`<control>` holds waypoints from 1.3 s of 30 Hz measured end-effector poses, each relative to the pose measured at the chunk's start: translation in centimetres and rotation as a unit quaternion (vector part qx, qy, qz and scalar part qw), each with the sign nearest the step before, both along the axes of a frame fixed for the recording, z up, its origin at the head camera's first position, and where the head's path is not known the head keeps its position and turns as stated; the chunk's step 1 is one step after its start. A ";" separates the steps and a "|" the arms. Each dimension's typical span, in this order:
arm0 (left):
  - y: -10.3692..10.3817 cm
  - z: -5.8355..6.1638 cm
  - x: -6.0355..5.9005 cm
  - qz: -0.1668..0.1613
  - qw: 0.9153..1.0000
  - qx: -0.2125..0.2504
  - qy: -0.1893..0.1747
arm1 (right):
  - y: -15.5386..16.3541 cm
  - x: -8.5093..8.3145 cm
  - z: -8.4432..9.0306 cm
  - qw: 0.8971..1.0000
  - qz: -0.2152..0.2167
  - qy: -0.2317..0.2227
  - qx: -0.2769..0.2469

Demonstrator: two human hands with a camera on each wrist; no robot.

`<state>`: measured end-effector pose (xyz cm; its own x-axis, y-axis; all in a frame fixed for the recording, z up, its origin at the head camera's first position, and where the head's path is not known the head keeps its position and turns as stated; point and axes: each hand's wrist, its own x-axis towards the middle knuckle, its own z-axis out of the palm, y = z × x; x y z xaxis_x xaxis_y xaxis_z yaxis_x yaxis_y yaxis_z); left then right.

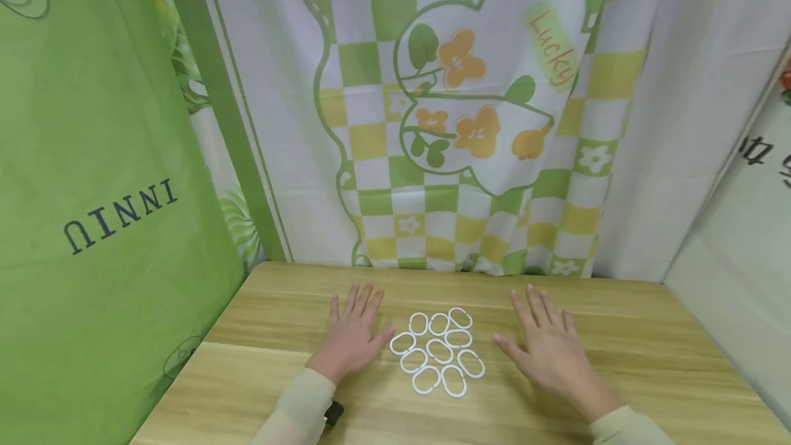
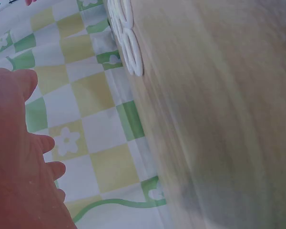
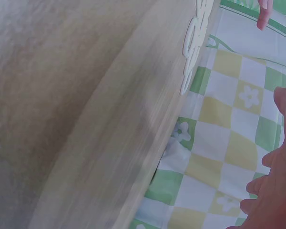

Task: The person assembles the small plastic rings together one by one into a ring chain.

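Wooden table (image 1: 618,335): ten white rings (image 1: 439,351); left hand (image 1: 352,338), right hand (image 1: 550,352) flat, empty.

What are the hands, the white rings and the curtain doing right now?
Left hand: flat on the table, fingers straight, holding nothing.
Right hand: flat on the table, fingers spread, holding nothing.
White plastic rings: lying flat in a cluster between the hands, untouched.
Wooden table: bears the rings and hands.
Checked curtain: hanging behind the table.

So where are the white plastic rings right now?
In the head view, the white plastic rings lie clustered on the wooden table, between the left hand and right hand.
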<state>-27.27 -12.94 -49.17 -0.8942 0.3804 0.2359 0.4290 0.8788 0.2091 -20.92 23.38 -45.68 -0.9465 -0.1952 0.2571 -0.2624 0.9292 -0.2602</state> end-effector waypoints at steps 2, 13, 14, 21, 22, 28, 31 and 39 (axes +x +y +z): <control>-0.1 -0.3 0.0 0.000 1.000 0.004 -0.001 | 0.0 0.0 -0.1 1.000 0.000 -0.001 -0.001; 0.1 -0.4 -0.1 -0.012 0.999 0.029 -0.021 | 0.3 -0.4 -0.4 1.000 0.000 -0.004 -0.028; 0.2 -0.4 -0.1 -0.016 0.999 0.037 -0.027 | 0.3 -0.4 -0.4 0.999 0.000 -0.006 -0.032; 0.6 -0.4 0.0 -0.040 0.989 0.117 -0.081 | 0.1 -0.4 -0.9 0.994 -0.003 -0.025 -0.107; 0.6 -0.4 -0.1 -0.043 0.987 0.128 -0.089 | 0.0 -0.5 -1.0 0.992 -0.003 -0.028 -0.120; 0.7 -0.4 -0.5 -0.044 0.975 0.175 -0.127 | -0.6 -0.8 -1.4 0.985 0.011 -0.041 -0.168; 0.7 -0.6 -0.8 -0.049 0.970 0.192 -0.144 | -1.1 -1.1 -1.8 0.984 0.019 -0.044 -0.173; 1.0 -1.3 -1.3 -0.059 0.954 0.228 -0.187 | -2.0 -1.8 -2.5 0.974 0.029 -0.099 -0.200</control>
<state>-28.61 -11.90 -50.44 -0.9054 0.4181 0.0741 0.3404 0.6104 0.7152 -22.75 21.41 -48.16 -0.9755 -0.1721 0.1374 -0.2199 0.7275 -0.6499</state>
